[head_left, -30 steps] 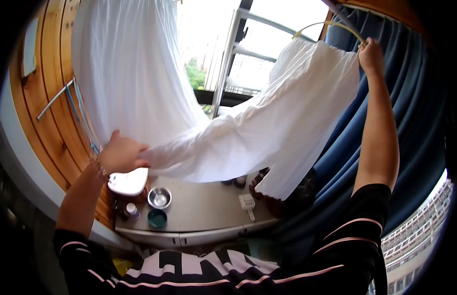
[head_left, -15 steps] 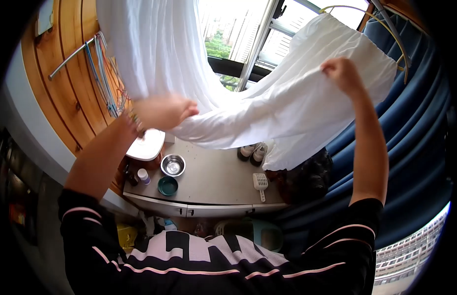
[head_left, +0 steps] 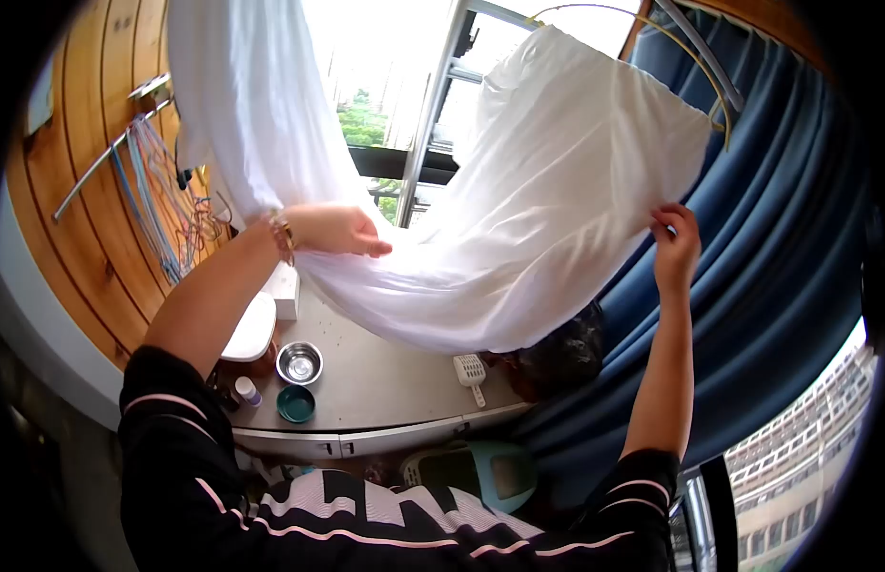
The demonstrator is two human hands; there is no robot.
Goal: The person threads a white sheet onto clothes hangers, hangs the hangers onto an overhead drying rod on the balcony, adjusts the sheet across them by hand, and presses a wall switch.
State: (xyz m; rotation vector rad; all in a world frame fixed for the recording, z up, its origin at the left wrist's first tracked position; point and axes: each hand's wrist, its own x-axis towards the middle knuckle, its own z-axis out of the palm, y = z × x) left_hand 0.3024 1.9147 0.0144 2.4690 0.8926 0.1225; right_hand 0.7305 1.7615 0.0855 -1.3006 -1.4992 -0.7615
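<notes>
A large white sheet [head_left: 566,181] hangs in front of the window, its right part draped from a yellow hanger [head_left: 642,16] and its middle sagging in a deep curve. My right hand [head_left: 678,243] pinches the sheet's right edge between thumb and fingers. On the other side, my left hand [head_left: 342,231] is closed with its fingers curled against the sheet; folds gather around it, and what lies inside the fingers is partly hidden. A beaded bracelet [head_left: 283,236] circles the left wrist.
Below is a counter [head_left: 366,381] with a steel bowl [head_left: 299,363], a green bowl [head_left: 296,404], a white-capped bottle [head_left: 248,391], a slotted scoop [head_left: 470,378] and a black plastic bag [head_left: 566,353]. Blue curtains [head_left: 747,238] hang right; thin hangers [head_left: 161,200] hang left.
My right hand has lowered along the sheet's edge, and the sheet's right part is spread wider. The sagging middle hangs lower and covers the shoes. The view has shifted right.
</notes>
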